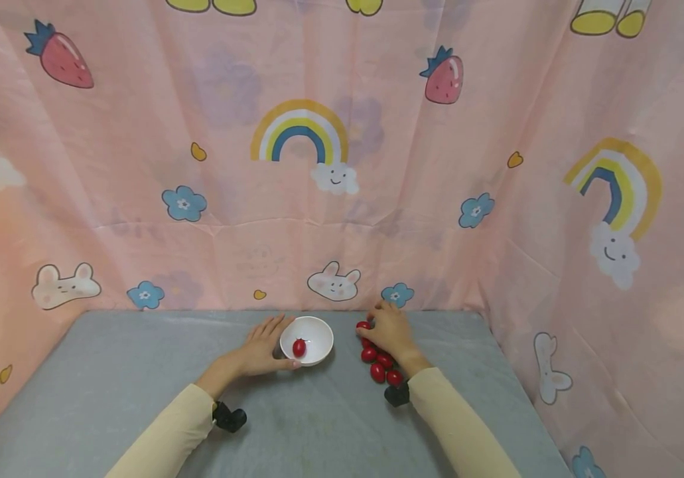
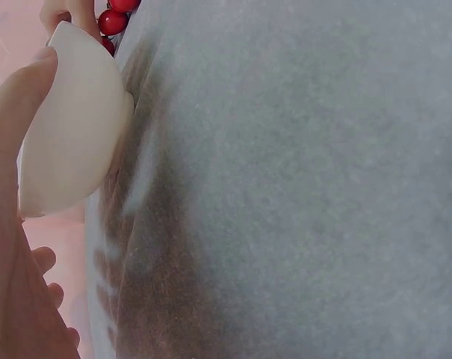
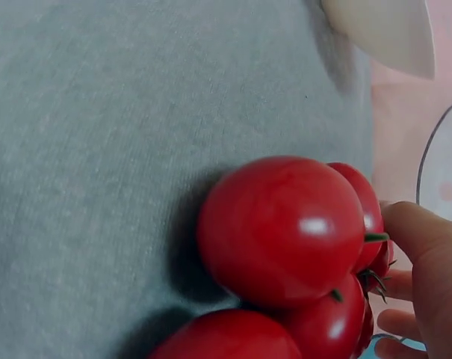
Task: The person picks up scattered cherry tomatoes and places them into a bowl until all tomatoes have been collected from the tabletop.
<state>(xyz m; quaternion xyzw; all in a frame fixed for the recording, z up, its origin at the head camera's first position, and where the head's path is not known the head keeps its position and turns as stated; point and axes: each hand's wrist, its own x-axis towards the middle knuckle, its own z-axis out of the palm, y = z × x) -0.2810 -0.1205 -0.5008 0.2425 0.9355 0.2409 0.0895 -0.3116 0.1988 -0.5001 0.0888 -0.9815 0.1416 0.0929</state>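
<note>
A white bowl (image 1: 322, 343) stands upright on the grey table, with one cherry tomato (image 1: 299, 348) inside it. My left hand (image 1: 258, 353) rests against the bowl's left side, fingers straight along the far side and the thumb (image 2: 33, 82) at the near rim. To the right of the bowl, several red cherry tomatoes (image 1: 377, 372) lie in a bunched group. At its far end my right hand (image 1: 394, 332) pinches a cherry tomato (image 1: 363, 325) between thumb and fingers. In the right wrist view, nearer tomatoes (image 3: 282, 228) with green stems hide most of that grip.
The grey table (image 1: 312, 425) ends at the back against a pink patterned curtain (image 1: 228, 252), which also hangs along both sides. Black wrist cameras (image 1: 230, 417) sit on both wrists, close above the tabletop.
</note>
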